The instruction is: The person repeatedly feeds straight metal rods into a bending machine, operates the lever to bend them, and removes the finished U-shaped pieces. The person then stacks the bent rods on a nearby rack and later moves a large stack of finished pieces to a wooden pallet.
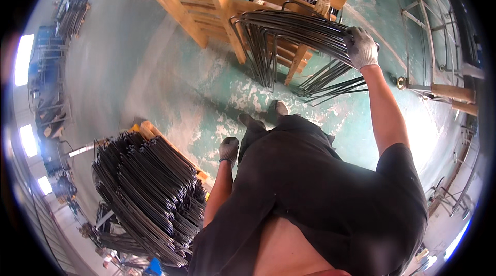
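Carrying a bundle of bent steel rods (pixel 294 33) in the clenched right hand (pixel 360 47); left hand (pixel 228 150) hanging empty, probably loosely closed; next, setting down beside the wooden pallet (pixel 206 2).

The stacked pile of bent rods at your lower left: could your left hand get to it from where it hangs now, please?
Probably yes: the left hand hangs free and empty beside the stacked pile of bent rods, with only bare green floor between them.

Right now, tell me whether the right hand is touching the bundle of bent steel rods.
Touching. The head view shows the gloved right hand closed over the top of the bundle of bent steel rods, no gap visible.
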A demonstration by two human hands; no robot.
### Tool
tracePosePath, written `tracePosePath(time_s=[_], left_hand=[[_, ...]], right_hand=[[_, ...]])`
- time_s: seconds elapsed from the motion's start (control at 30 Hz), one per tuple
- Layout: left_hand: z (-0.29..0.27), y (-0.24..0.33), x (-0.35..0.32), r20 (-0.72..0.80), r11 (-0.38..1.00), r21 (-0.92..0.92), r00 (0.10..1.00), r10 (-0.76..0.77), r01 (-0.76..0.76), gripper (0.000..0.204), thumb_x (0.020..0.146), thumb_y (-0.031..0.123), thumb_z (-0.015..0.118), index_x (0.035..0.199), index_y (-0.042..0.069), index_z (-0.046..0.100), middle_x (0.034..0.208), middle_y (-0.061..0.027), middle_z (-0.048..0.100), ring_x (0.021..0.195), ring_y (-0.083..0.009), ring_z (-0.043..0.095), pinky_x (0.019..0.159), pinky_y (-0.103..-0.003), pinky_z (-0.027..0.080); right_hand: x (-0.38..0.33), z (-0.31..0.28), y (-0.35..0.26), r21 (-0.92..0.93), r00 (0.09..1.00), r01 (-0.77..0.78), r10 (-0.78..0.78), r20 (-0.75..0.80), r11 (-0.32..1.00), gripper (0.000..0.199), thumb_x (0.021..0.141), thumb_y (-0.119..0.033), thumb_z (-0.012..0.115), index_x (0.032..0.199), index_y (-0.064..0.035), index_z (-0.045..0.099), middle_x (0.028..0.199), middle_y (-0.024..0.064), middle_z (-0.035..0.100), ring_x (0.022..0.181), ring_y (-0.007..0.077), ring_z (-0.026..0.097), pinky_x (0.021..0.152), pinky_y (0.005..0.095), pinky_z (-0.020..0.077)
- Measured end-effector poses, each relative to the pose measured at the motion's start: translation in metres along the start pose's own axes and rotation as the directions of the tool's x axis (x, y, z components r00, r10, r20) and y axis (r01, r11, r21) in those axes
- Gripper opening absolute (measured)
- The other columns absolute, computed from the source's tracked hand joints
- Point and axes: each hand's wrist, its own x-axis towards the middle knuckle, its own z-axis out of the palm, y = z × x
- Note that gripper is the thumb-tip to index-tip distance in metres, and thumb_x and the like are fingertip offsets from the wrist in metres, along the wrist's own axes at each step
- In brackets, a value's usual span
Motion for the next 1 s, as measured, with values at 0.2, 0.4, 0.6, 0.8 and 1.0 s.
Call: tracePosePath(time_s=[0.2,0.4,0.6,0.8,1.0], left_hand=[[0.011,-0.025,-0.053,-0.114,0.928,0.37,0.993,-0.004,0.046,0.036,0.087,0.032,0.077,0.107,0.002,0.079,0.094,-0.0122,0.081,0.087,-0.0195,0.076,0.082,-0.036,0.06],[-0.01,-0.051,-0.1,-0.224,0.957,0.086,0.941,-0.254,0.278,0.041,0.09,0.031,0.066,0.117,0.003,0.077,0.116,-0.0227,0.078,0.113,-0.0389,0.073,0.1,-0.046,0.056],[-0.004,-0.092,-0.189,-0.337,0.891,-0.249,0.828,-0.448,0.38,0.048,0.093,0.047,0.067,0.119,0.009,0.08,0.123,-0.0229,0.076,0.119,-0.0384,0.072,0.103,-0.048,0.055],[0.053,-0.189,-0.272,-0.311,0.778,-0.443,0.738,-0.599,0.445,0.043,0.09,0.038,0.065,0.114,0.006,0.08,0.118,-0.0258,0.076,0.115,-0.0417,0.073,0.098,-0.05,0.056],[0.139,-0.337,-0.324,-0.26,0.659,-0.508,0.63,-0.732,0.555,0.041,0.089,0.022,0.061,0.118,0.0,0.079,0.127,-0.0301,0.072,0.121,-0.0443,0.07,0.102,-0.05,0.056]], right_hand=[[-0.038,0.023,-0.093,0.437,0.973,0.223,-0.174,-0.149,0.871,0.01,0.096,-0.011,0.074,0.104,-0.0073,0.07,0.1,0.0148,0.072,0.097,0.0386,0.069,0.086,0.0479,0.055],[-0.13,0.116,-0.162,0.661,0.793,0.162,-0.496,0.355,0.732,0.022,0.094,-0.012,0.071,0.114,-0.0013,0.071,0.107,0.0194,0.076,0.101,0.0393,0.073,0.088,0.0452,0.0578],[-0.186,0.143,-0.217,0.687,0.449,0.463,-0.816,0.363,0.561,0.019,0.094,-0.009,0.073,0.11,0.0003,0.07,0.104,0.0159,0.074,0.099,0.0251,0.072,0.09,0.04,0.0572],[-0.182,0.165,-0.287,0.734,0.297,-0.309,-0.672,0.679,0.605,0.018,0.097,-0.008,0.07,0.111,0.0028,0.07,0.11,0.0146,0.074,0.105,0.0216,0.07,0.092,0.0403,0.0559],[-0.213,0.2,-0.346,0.715,0.364,0.383,-0.807,0.465,0.585,0.024,0.098,-0.012,0.074,0.118,0.0015,0.07,0.112,0.011,0.075,0.1,0.0213,0.07,0.095,0.0373,0.0554]])
